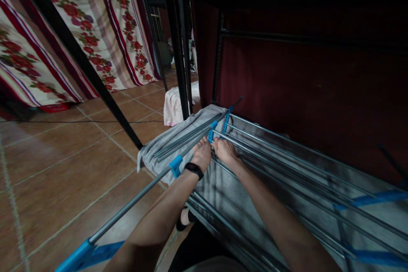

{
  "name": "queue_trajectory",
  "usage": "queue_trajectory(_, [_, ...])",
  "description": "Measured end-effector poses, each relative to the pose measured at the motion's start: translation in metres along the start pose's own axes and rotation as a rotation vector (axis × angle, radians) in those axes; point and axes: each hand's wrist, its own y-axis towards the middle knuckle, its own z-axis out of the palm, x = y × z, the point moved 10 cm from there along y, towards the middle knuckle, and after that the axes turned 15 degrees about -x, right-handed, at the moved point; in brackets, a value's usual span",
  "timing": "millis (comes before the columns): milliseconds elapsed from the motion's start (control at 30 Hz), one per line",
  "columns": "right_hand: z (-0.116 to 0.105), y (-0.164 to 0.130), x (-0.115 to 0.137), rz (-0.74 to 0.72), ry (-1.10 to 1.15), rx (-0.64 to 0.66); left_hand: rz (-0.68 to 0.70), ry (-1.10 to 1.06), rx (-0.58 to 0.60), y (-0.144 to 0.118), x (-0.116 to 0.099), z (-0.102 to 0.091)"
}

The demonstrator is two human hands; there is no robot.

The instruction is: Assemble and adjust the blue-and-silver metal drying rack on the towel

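A metal drying rack (287, 153) with grey rods and blue plastic joints stretches from the lower left to the right. A grey towel (191, 125) lies under its rods and hangs over the far end. My left hand (202, 154), with a black band on the wrist, and my right hand (225, 150) sit side by side on the rods and the towel next to a blue joint (211, 131). Both hands have their fingers curled down onto the cloth and rods; the fingertips are hidden.
A black metal frame post (180, 51) stands just behind the rack, and a slanted black bar (79, 59) crosses the left. A flowered cloth (95, 21) hangs at the back left. A pale cloth bundle (174, 104) lies on the brown tiled floor (63, 170). A dark red wall (302, 76) fills the right.
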Motion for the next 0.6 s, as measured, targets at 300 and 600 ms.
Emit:
queue_trajectory(300, [0.0, 0.002, -0.003, 0.039, 0.027, -0.005, 0.026, 0.147, -0.051, -0.001, -0.003, -0.006])
queue_trajectory(600, [0.004, 0.008, -0.004, 0.042, 0.097, 0.025, -0.037, 0.1, -0.031, 0.005, -0.006, -0.011])
